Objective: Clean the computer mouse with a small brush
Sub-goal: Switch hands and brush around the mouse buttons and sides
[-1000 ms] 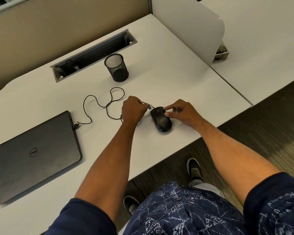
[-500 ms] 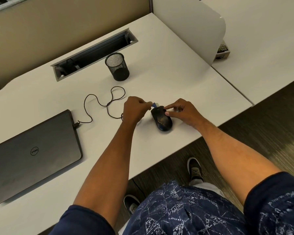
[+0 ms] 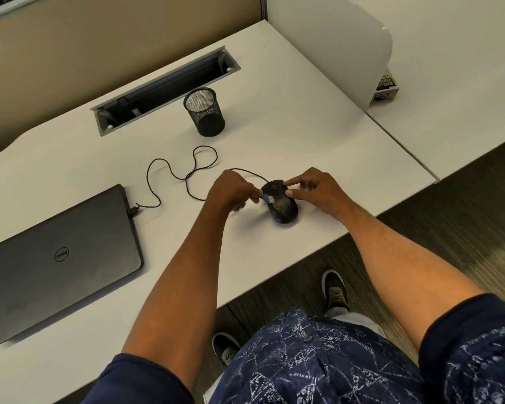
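A black wired computer mouse (image 3: 283, 209) lies on the white desk (image 3: 303, 141) near its front edge, with pale dusty marks on its top. My left hand (image 3: 233, 191) is closed on a small blue-handled brush (image 3: 267, 198), whose light bristles touch the middle of the mouse's top. My right hand (image 3: 315, 191) steadies the mouse from the right side, thumb and forefinger pinching its front part. The mouse's black cable (image 3: 187, 173) loops across the desk to the left.
A shut dark laptop (image 3: 64, 258) lies at the left, the cable plugged into its side. A black mesh pen cup (image 3: 204, 112) stands behind the hands, before a cable slot (image 3: 164, 88). A white divider (image 3: 333, 48) and a small box (image 3: 387, 88) stand at the right.
The brush tip has moved from the mouse's front end back onto the middle of its top. My right hand has kept its hold on the mouse.
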The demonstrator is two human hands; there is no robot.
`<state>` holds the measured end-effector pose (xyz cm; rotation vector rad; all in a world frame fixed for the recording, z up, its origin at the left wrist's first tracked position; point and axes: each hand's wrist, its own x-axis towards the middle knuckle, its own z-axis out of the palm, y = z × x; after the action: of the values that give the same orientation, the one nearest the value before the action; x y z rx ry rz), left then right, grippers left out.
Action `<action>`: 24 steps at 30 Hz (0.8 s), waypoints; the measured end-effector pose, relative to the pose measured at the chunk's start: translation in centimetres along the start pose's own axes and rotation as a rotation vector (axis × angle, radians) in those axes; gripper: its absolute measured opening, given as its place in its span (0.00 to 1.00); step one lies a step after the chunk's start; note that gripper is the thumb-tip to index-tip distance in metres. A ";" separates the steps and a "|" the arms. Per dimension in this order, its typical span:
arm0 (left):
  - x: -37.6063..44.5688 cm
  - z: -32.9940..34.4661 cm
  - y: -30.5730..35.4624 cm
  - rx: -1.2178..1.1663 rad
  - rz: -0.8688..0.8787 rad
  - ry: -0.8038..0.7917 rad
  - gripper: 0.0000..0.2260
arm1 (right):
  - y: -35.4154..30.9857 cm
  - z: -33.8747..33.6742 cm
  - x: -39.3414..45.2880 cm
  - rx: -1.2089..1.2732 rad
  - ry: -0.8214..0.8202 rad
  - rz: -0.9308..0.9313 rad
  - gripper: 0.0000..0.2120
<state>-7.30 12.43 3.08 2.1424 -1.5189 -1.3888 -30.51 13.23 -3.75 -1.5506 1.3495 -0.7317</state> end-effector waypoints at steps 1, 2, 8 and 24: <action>0.0 0.0 0.0 -0.039 0.021 0.023 0.09 | 0.0 0.0 0.0 0.004 0.000 -0.001 0.13; 0.0 0.1 -0.1 -0.086 0.040 0.050 0.08 | 0.0 0.0 0.0 0.007 0.001 -0.004 0.13; -0.2 1.9 -0.5 -0.125 0.033 0.042 0.11 | 0.0 0.0 0.0 0.007 0.009 -0.007 0.14; -0.4 1.4 -0.9 -0.105 0.020 -0.022 0.09 | 0.1 0.0 0.1 0.000 0.008 -0.012 0.13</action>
<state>-7.78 13.65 2.02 2.0518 -1.4371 -1.4560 -30.48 13.15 -3.82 -1.5590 1.3470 -0.7460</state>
